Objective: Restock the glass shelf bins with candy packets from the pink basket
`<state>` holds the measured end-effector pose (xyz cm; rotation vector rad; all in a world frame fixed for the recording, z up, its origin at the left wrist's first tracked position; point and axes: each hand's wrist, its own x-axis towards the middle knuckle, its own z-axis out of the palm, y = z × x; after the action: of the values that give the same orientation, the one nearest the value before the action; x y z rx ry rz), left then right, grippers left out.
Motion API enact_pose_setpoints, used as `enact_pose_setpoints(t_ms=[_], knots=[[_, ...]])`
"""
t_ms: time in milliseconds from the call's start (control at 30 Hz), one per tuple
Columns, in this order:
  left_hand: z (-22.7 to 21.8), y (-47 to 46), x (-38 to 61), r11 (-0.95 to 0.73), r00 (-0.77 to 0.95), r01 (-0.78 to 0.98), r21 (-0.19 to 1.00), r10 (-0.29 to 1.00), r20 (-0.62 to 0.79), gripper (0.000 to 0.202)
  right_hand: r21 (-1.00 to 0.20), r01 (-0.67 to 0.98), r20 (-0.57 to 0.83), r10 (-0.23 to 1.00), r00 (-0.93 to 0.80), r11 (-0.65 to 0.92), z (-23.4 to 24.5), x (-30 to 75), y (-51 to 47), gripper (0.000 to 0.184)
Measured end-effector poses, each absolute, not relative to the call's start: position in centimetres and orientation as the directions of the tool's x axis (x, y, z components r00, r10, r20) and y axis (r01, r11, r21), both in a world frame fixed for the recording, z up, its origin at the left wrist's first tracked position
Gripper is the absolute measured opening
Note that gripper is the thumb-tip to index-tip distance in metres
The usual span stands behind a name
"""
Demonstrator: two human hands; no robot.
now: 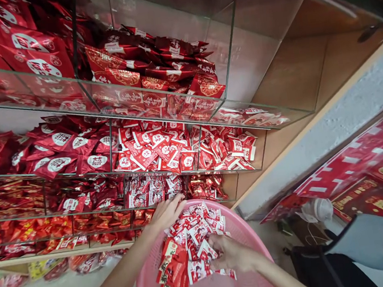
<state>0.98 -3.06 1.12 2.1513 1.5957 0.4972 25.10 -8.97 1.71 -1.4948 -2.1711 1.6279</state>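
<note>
A pink plastic basket (247, 236) sits below me, holding a heap of small red and white candy packets (197, 235) and a larger dark red packet (173, 267). My left hand (166, 213) rests on the basket's far rim with fingers stretched flat toward the shelf, holding nothing that I can see. My right hand (231, 252) is inside the basket, fingers curled into the small packets at the heap's near side.
Tiered glass shelf bins (159, 105) full of red sweet packets rise in front. To the right are a wooden panel (294, 72), red printed boxes (364, 174), a white bottle (318, 209) and a dark chair back (368, 238).
</note>
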Motion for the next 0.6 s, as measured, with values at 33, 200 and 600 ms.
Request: enact_pose_setpoints(t_ms=[33, 200, 600], knots=[[1.1, -3.1, 1.0, -0.258, 0.279, 0.813, 0.522, 0.96, 0.04, 0.045, -0.724, 0.689, -0.474, 0.704, -0.529, 0.03, 1.4, 24.9, -9.1, 0.03], [1.1, -3.1, 0.9, -0.238, 0.267, 0.807, 0.541, 0.963, 0.027, 0.046, -0.632, 0.75, -0.466, 0.678, -0.568, 0.194, 0.6, 24.0, -9.2, 0.016], [1.1, -3.1, 0.9, -0.203, 0.25, 0.797, 0.569, 0.968, -0.004, 0.044, -0.648, 0.761, -0.473, 0.77, -0.428, 0.026, -1.7, 23.6, -9.8, 0.037]])
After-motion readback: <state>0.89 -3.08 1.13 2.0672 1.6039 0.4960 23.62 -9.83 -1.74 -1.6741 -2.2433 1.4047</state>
